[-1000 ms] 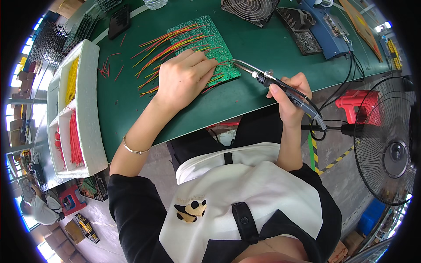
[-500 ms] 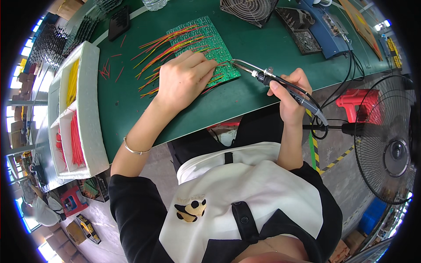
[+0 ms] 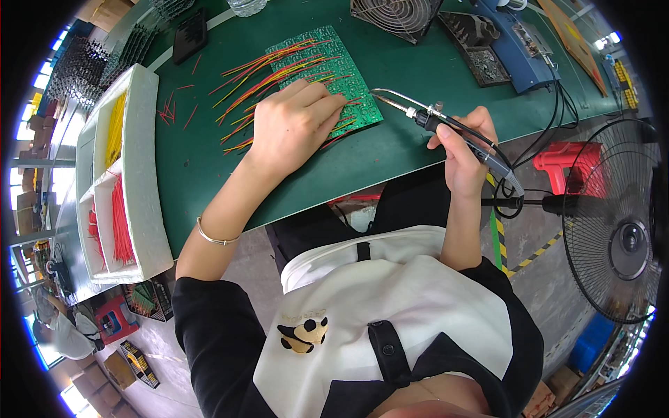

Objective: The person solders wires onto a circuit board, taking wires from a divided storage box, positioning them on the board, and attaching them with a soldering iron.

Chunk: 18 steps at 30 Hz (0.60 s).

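A green circuit board (image 3: 353, 80) lies on the bench, with rows of red and yellow wires (image 3: 240, 67) sticking out to its left. My left hand (image 3: 293, 125) rests over the board's near part, hiding some of it. Its thumb and forefinger are pinched on a thin red wire (image 3: 353, 100) at the board's right side. In my right hand (image 3: 465, 150) is a soldering iron (image 3: 432, 124) with a thin metal tube alongside its shaft. The iron's tip points left and stands a little off the board's right edge.
A white foam tray (image 3: 148, 174) of red and yellow wires stands at the left. Loose red wire bits (image 3: 167, 111) and a dark phone (image 3: 189, 37) lie nearby. At the back are a boxed fan (image 3: 396, 15), iron stand (image 3: 481, 56) and blue soldering station (image 3: 519, 52). A standing fan (image 3: 613, 223) is at right.
The soldering iron has drawn back slightly to the right, its tip coming away from the red wire's end. My left hand has hardly moved.
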### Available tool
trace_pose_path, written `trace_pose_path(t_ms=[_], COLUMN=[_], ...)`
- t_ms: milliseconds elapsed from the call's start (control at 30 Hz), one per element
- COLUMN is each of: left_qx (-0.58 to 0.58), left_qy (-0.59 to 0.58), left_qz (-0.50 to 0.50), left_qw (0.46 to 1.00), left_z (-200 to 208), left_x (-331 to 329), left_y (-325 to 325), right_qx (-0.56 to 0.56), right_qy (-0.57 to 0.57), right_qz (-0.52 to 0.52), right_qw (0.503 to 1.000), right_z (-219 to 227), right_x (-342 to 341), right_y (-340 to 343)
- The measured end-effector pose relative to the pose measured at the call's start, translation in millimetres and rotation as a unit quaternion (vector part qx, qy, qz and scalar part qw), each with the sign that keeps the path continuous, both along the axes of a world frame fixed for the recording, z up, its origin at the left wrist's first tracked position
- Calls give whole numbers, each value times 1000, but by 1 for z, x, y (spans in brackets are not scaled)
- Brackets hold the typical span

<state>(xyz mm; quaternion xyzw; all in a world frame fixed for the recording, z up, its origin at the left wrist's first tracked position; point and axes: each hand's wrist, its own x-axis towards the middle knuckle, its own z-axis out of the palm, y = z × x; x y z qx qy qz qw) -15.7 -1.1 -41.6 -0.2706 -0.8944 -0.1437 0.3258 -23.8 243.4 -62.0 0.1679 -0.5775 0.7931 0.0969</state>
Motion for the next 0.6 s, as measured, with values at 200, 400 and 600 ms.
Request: trace_pose_path(t_ms=[200,400,600], left_qx=[3,36,47], left_qy=[-6,17,24], left_qz=[5,2,-25], left_qw=[1000,999,998], left_z=[0,3,16], left_x=[1,4,23], left_y=[0,0,17], right_qx=[10,-31,-35], right_qy=[5,-2,8], right_qz=[-3,-28,-29], right_qw=[1000,999,999], right_z=[-1,1,-3], right_x=[-1,3,9], right_y=[-1,-4,3])
